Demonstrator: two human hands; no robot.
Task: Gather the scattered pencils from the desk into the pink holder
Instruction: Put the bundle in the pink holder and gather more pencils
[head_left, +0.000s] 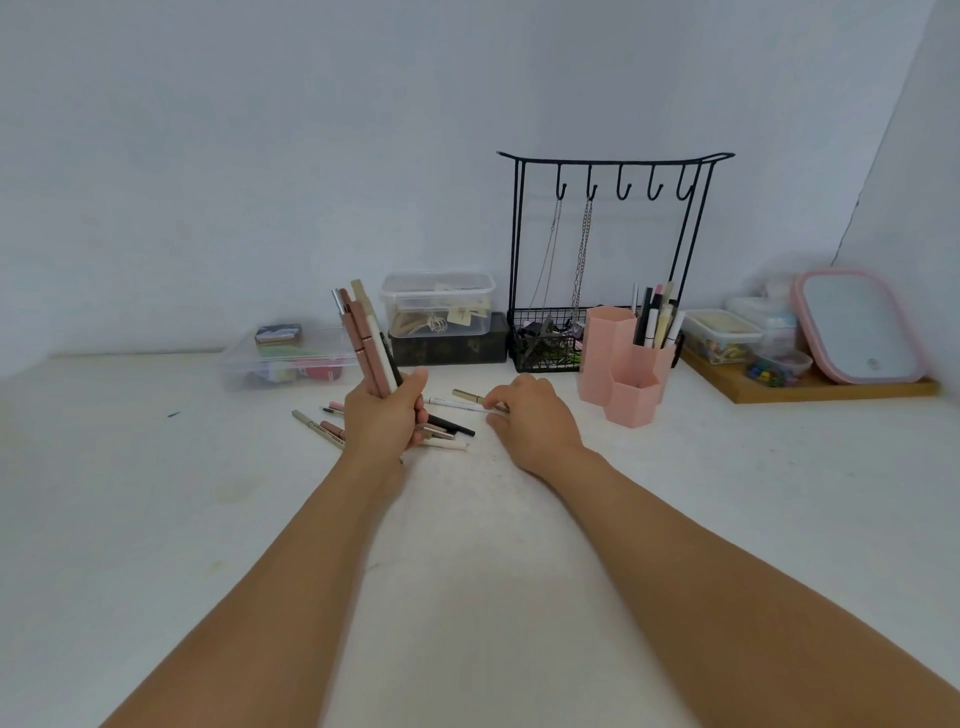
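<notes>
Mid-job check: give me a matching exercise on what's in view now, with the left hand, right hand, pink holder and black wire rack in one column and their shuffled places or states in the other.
Things:
1. left hand
2. right hand
3. pink holder
4. black wire rack

States:
A. necklaces hang from its hooks
B. grips an upright bundle of pencils
C. pinches a gold pencil lying on the desk
D. already has pencils standing in one compartment

Pairs: 1-B, 2-C, 3-D, 4-A
</notes>
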